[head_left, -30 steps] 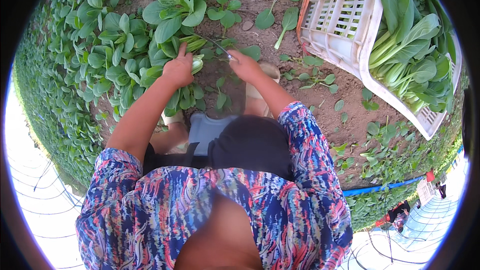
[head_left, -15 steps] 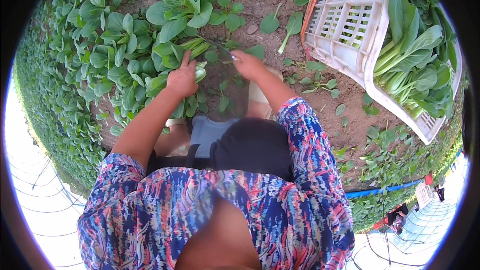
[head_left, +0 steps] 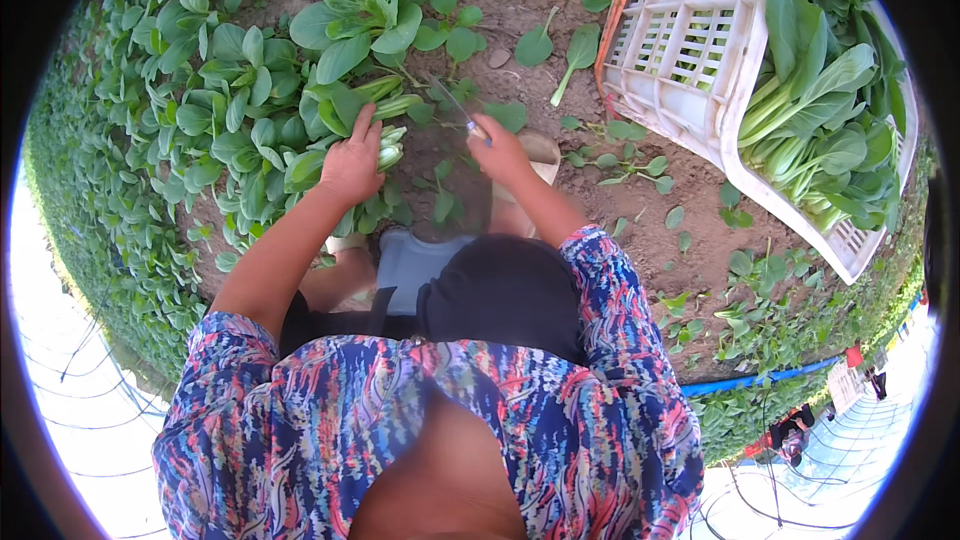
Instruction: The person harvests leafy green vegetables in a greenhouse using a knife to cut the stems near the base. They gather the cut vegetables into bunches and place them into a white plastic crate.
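My left hand (head_left: 353, 162) is bent over leafy bok choy (head_left: 393, 108) at the edge of the green bed, its fingers closed round the plants. Pale cut stem ends (head_left: 391, 148) poke out beside it, pointing right. In my right hand (head_left: 500, 152) is a small knife (head_left: 455, 103) with a thin blade and a light handle. The blade tilts up and left over the soil, a little apart from the stems. The parts of the bok choy under my left palm are hidden.
A white plastic crate (head_left: 735, 130) full of bok choy (head_left: 815, 130) stands tilted at the right. Loose leaves (head_left: 578, 60) lie on the brown soil (head_left: 640, 230). A large uncut plant (head_left: 375, 5) grows ahead. Below me is a grey-blue stool (head_left: 415, 265) between my legs.
The knife has drawn back from the stems, its blade now angled more upward. My right hand has dropped slightly, and my left hand has shifted a little left and nearer me.
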The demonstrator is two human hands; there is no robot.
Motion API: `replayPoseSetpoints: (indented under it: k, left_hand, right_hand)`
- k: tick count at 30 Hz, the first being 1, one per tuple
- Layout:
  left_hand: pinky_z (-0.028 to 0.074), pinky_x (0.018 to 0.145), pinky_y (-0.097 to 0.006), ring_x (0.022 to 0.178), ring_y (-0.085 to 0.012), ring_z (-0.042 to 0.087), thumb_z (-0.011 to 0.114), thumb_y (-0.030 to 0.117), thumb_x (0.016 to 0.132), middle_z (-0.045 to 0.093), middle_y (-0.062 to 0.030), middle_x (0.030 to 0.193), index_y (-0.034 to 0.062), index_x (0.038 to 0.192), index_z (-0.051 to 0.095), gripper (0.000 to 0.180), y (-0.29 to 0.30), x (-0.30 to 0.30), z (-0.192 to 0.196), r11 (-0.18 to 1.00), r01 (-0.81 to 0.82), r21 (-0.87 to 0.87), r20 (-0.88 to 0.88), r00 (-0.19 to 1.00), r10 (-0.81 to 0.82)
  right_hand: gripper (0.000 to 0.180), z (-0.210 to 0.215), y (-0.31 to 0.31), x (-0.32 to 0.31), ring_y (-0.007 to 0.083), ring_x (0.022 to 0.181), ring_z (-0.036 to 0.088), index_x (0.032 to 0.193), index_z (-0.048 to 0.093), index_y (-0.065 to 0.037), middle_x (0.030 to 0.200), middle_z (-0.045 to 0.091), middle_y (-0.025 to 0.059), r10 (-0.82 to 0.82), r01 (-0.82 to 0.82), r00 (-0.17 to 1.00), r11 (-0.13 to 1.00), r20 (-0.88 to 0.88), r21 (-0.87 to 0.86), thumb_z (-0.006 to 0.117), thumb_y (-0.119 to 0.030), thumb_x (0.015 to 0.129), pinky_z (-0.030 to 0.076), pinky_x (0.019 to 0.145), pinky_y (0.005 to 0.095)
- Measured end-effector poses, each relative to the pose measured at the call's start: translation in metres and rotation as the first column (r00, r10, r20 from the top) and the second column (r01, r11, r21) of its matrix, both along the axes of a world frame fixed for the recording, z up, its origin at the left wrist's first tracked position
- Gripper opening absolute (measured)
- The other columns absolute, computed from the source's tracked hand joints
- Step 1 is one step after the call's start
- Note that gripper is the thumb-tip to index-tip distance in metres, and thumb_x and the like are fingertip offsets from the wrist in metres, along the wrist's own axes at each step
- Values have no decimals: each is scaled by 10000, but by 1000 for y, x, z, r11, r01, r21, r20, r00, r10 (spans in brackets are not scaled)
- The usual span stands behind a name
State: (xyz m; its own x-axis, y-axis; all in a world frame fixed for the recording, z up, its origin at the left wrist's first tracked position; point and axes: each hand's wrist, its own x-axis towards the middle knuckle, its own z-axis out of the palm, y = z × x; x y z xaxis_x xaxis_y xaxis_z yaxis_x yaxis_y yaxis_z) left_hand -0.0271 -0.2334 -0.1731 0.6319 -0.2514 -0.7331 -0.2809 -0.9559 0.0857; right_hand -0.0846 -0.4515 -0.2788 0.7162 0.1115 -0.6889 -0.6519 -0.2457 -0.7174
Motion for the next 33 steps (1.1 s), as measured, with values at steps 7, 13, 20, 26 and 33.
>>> replayPoseSetpoints:
  k: [7,13,20,26,33]
  left_hand:
    - [448,876,-388,1078,-375,484,681,103,598,283,-114,1364,26,1232,380,707,-30,-9,68,778,-133,-614,-76,991,109]
    - [291,1014,-318,1249,-234,352,698,88,579,281,-114,1382,60,1272,382,761,-35,10,89,561,-377,-737,-370,920,132]
    - [455,864,-333,960,-198,569,697,140,656,568,-97,1098,17,1231,434,644,46,106,97,164,-885,-436,-718,452,529]
    - [462,847,-340,969,-205,567,714,318,707,570,-121,1084,9,1207,455,643,-19,87,52,130,-973,-192,-923,224,312]
    - [349,970,-322,1075,-175,484,762,162,636,512,-87,1166,28,1301,330,804,-52,36,33,267,-896,-354,-834,431,343]
  right_hand:
    - [437,76,-28,40,115,718,557,1099,487,-55,921,611,66,-280,263,960,886,-10,382,675,-128,711,457,574,246]
    - [418,110,-50,53,77,728,532,1088,480,-44,887,590,35,-359,287,923,883,141,370,669,-84,717,453,566,222]
    - [371,129,-78,78,84,568,508,1099,495,-60,807,549,16,-437,397,891,626,-120,672,649,-86,762,426,469,209]
    - [371,133,-29,89,93,596,530,1087,485,-39,815,541,28,-212,201,976,763,-57,615,640,-124,761,443,487,225]
    - [377,103,-10,55,62,579,496,1093,463,-56,813,537,10,-251,204,957,940,149,273,628,-113,760,419,460,208]
